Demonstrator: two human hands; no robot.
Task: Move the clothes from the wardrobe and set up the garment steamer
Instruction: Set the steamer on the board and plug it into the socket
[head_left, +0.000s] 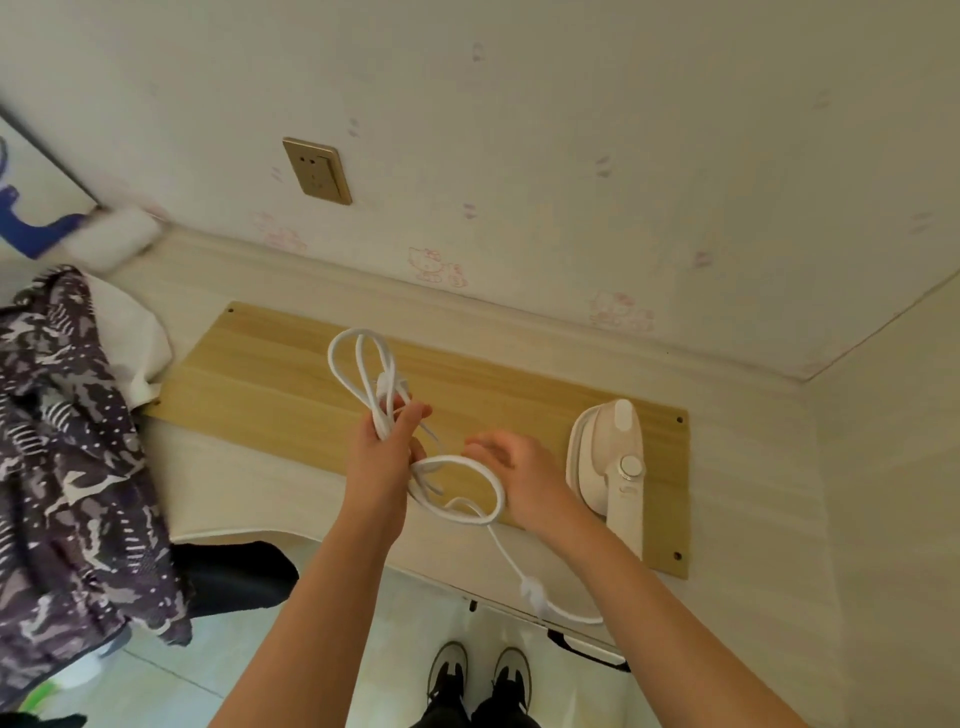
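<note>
A white handheld garment steamer (610, 462) lies on a light wooden board (270, 384) on the desk, at the board's right end. Its white power cord (358, 353) is bundled in loops above the board. My left hand (384, 452) grips the middle of the bundle, with one loop standing up above it and another hanging below. My right hand (519, 478) is beside the lower loop, fingers curled and apart, touching the cord but not clearly gripping it. The cord trails down off the desk edge toward the steamer. A gold wall socket (317, 170) sits on the wall above.
Dark patterned clothes (67, 447) are piled at the left over the desk edge and a black chair (234, 577). A white roll (111, 236) lies at the back left. The wall corner closes in on the right. My feet (478, 675) stand on the tiled floor.
</note>
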